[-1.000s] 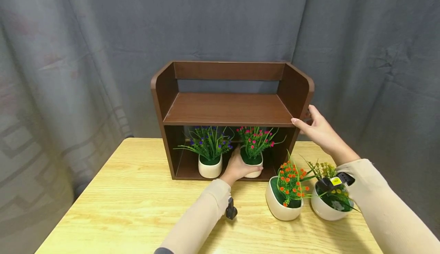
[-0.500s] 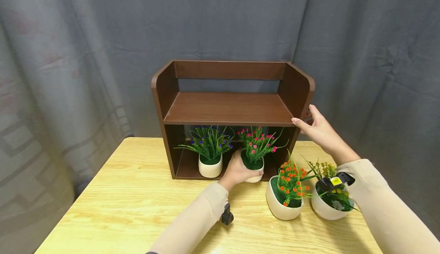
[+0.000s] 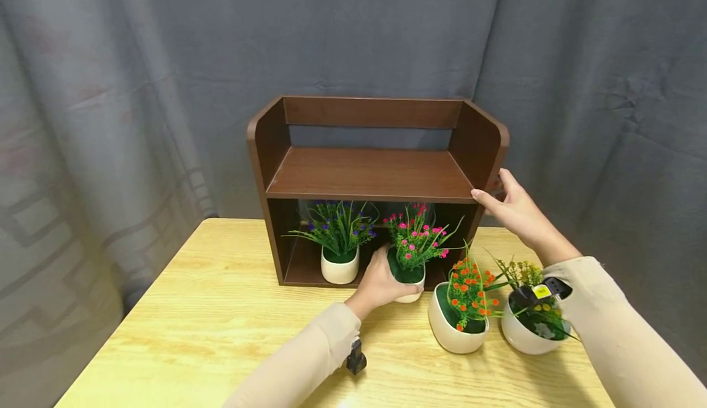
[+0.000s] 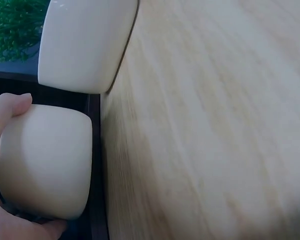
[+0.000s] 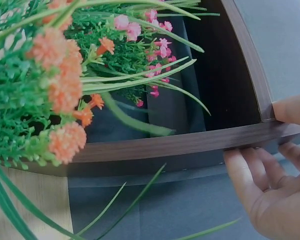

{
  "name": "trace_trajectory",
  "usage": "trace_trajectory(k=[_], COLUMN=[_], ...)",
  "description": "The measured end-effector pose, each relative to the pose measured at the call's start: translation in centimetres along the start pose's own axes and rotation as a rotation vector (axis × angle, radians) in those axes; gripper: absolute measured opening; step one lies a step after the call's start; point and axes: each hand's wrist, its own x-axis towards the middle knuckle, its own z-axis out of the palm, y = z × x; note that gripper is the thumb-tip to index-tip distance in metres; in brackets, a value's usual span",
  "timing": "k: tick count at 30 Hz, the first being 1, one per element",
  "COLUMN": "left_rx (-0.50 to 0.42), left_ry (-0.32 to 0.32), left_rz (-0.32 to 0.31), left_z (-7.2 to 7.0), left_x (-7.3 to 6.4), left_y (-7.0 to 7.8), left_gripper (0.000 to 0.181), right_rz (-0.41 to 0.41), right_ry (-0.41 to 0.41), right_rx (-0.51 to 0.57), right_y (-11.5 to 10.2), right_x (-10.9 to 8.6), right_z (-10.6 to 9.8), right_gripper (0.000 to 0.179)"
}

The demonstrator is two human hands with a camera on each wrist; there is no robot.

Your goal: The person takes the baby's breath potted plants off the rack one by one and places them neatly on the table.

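My left hand grips the white pot of a pink-flowered artificial plant, thumb across its front. The pot stands upright at the front edge of the lower compartment of a brown wooden shelf. In the left wrist view, thumb and fingers hold the white pot from two sides; its underside is hard to make out. My right hand pinches the shelf's right side panel, with the thumb at the front edge. The right wrist view shows the fingers against the panel's outer face.
A purple-flowered potted plant stands in the lower compartment on the left. On the wooden table, right of the shelf front, stand an orange-flowered plant and a yellow-flowered plant, partly behind the right wrist. A grey curtain hangs behind.
My left hand has drawn the pink-flowered pot forward, towards me, to the shelf's front edge. The right hand has kept its hold on the side panel.
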Motion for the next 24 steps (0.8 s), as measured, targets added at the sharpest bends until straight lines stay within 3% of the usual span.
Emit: trace_trajectory(k=[8, 24], left_rx=[0.005, -0.06], left_ry=[-0.027, -0.037], left_rz=[-0.008, -0.042], left_z=[-0.4, -1.9], left_x=[-1.0, -4.4], left_y=[-0.1, 0.1], left_gripper=[0.113, 0.116], right_rz=[0.016, 0.01], right_ry=[-0.001, 0.014], right_rx=[-0.009, -0.019], right_y=[0.1, 0.3], right_x=[0.0, 0.1], right_z=[0.0, 0.0], right_gripper=[0.061, 0.058])
